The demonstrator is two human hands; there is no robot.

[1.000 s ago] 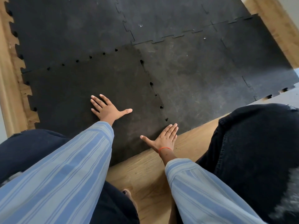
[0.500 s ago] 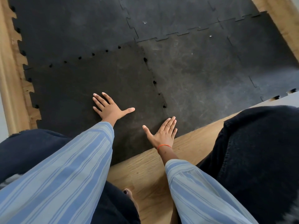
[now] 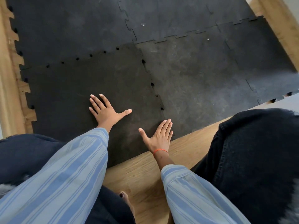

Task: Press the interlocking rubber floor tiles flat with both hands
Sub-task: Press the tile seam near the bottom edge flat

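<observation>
Several black rubber floor tiles lie joined by jigsaw edges on a wooden floor. The nearest left tile [image 3: 77, 88] has small gaps showing along its far seam and its right seam. My left hand [image 3: 105, 110] lies palm down on this tile, fingers spread, holding nothing. My right hand [image 3: 159, 136] rests flat at the tile's near right corner, fingers together, thumb out, its heel over the wooden floor. To the right of the seam lies the neighbouring tile [image 3: 202, 81].
Wooden floor [image 3: 142, 172] runs along the near edge of the tiles, with wooden borders at left [image 3: 8, 88] and upper right [image 3: 278, 18]. My knees in dark trousers flank the arms at left [image 3: 24, 156] and right [image 3: 258, 159].
Both hands stay flat on the near left tile. The right hand has edged slightly forward onto the tile corner; the view has shifted a little.
</observation>
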